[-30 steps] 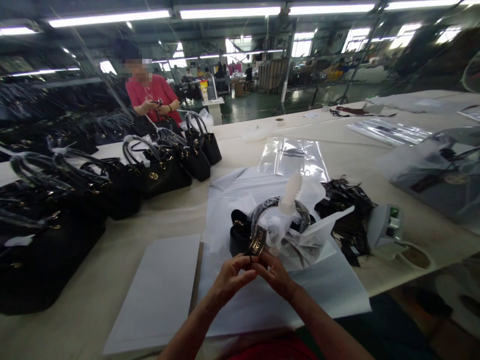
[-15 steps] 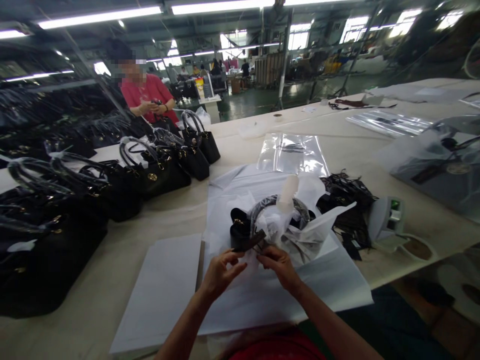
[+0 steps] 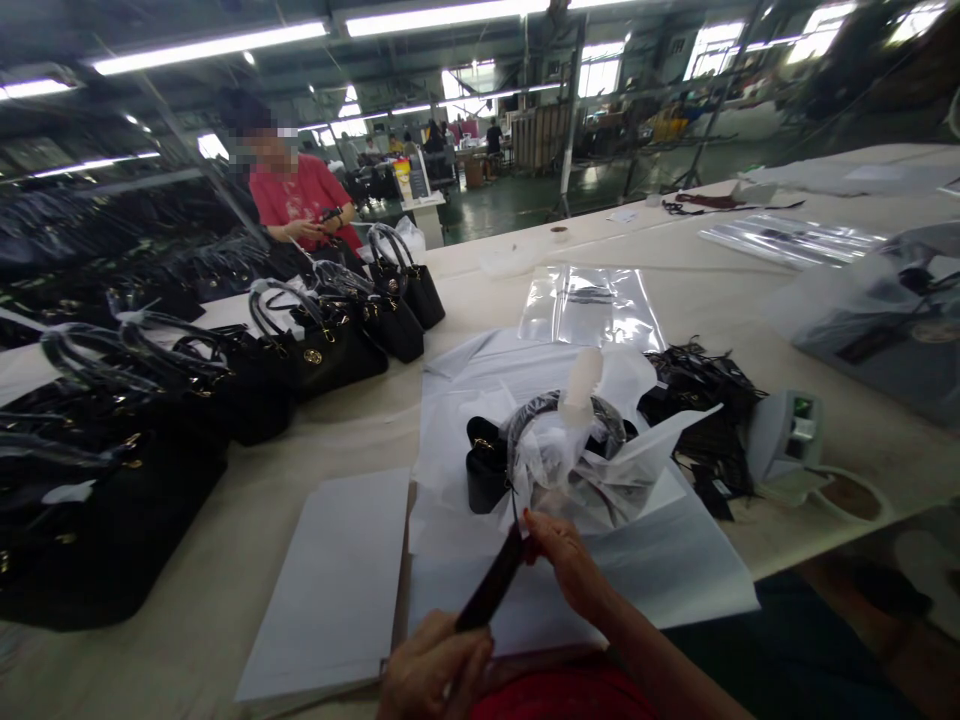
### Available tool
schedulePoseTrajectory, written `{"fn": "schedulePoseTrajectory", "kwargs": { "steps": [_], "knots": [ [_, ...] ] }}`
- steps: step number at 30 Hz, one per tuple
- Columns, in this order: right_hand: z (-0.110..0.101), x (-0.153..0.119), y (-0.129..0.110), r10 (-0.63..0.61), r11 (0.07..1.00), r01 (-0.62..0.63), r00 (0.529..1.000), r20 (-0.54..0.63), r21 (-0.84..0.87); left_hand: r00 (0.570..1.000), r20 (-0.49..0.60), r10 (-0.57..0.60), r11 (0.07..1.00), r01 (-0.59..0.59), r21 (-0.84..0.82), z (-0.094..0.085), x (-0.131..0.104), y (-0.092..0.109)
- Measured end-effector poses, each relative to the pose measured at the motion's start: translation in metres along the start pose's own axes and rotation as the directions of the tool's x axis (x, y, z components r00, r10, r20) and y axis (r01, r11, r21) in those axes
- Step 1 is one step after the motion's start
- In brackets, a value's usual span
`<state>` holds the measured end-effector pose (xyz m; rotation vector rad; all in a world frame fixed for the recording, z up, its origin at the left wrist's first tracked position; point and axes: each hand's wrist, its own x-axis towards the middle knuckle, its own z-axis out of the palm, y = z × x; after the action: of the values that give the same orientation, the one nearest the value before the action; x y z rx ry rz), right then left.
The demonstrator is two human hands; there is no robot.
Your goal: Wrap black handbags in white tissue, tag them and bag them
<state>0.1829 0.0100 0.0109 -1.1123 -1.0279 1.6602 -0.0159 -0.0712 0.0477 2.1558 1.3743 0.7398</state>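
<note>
A long black hang tag [image 3: 491, 585] slants between my hands over the white paper. My left hand [image 3: 435, 665] is closed round its lower end, close to the table's front edge. At the tag's upper end, my right hand [image 3: 566, 560] pinches it where a thin cord runs up toward the bag. Just beyond is a black handbag [image 3: 486, 480], partly hidden in white tissue and clear plastic. Its wrapped handle [image 3: 525, 415] stands up in an arch, with a pale wrap [image 3: 581, 380] around the top.
Several black handbags [image 3: 330, 350] line the left side. A stack of white sheets [image 3: 330, 580] lies at my left. Clear plastic bags [image 3: 592, 305] lie beyond. On the right are a heap of black corded tags [image 3: 701, 400] and a tape dispenser [image 3: 787, 440]. A co-worker [image 3: 304, 200] stands back left.
My left hand has moved down toward me with one end of the tag, which now slants lengthwise. My right hand has shifted slightly lower. The co-worker's hands have moved a little.
</note>
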Motion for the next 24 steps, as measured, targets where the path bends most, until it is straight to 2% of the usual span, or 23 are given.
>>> {"fn": "schedulePoseTrajectory", "kwargs": {
  "steps": [2,5,7,9,10,12,14,15,17,20,22,24],
  "knots": [
    [0.003,-0.003,-0.003,0.07,0.992,-0.071,0.997,0.02,0.1,0.982,0.189,0.002,0.992,0.023,-0.127,0.023,-0.001,0.007],
    [-0.001,-0.004,-0.004,0.123,0.983,-0.117,0.992,-0.03,0.139,0.933,0.358,-0.045,0.964,0.135,-0.23,0.059,0.001,0.003],
    [-0.008,-0.001,-0.001,0.082,0.996,-0.079,0.993,-0.087,0.041,0.923,0.378,-0.068,0.964,0.159,-0.214,0.074,0.001,-0.009],
    [-0.015,0.005,0.005,0.001,0.987,-0.029,0.984,-0.177,-0.157,0.94,0.341,-0.033,0.984,0.09,-0.154,0.08,0.002,-0.022],
    [-0.018,0.008,0.008,-0.045,0.968,-0.012,0.975,-0.219,-0.25,0.958,0.288,-0.001,0.993,0.034,-0.111,0.08,0.004,-0.027],
    [-0.02,0.012,0.014,-0.111,0.934,0.012,0.96,-0.259,-0.357,0.991,0.112,0.069,0.997,-0.072,0.021,0.073,0.017,-0.034],
    [-0.021,0.014,0.016,-0.139,0.918,0.029,0.957,-0.253,-0.395,0.986,-0.079,0.148,0.971,-0.129,0.202,0.06,0.039,-0.035],
    [-0.02,0.013,0.015,-0.147,0.909,0.032,0.957,-0.248,-0.414,0.972,-0.137,0.191,0.947,-0.146,0.285,0.053,0.053,-0.034],
    [-0.019,0.008,0.009,-0.174,0.89,0.048,0.955,-0.24,-0.454,0.956,-0.13,0.264,0.902,-0.196,0.386,0.04,0.08,-0.031],
    [-0.018,-0.002,-0.007,-0.214,0.885,0.103,0.956,-0.2,-0.454,0.955,-0.019,0.297,0.867,-0.262,0.424,0.026,0.108,-0.034],
    [-0.017,-0.009,-0.019,-0.223,0.885,0.125,0.959,-0.173,-0.448,0.949,0.017,0.316,0.849,-0.29,0.442,0.021,0.113,-0.041],
    [-0.016,-0.012,-0.025,-0.211,0.885,0.119,0.964,-0.16,-0.451,0.948,-0.015,0.319,0.851,-0.28,0.444,0.016,0.11,-0.05]
  ]
}}
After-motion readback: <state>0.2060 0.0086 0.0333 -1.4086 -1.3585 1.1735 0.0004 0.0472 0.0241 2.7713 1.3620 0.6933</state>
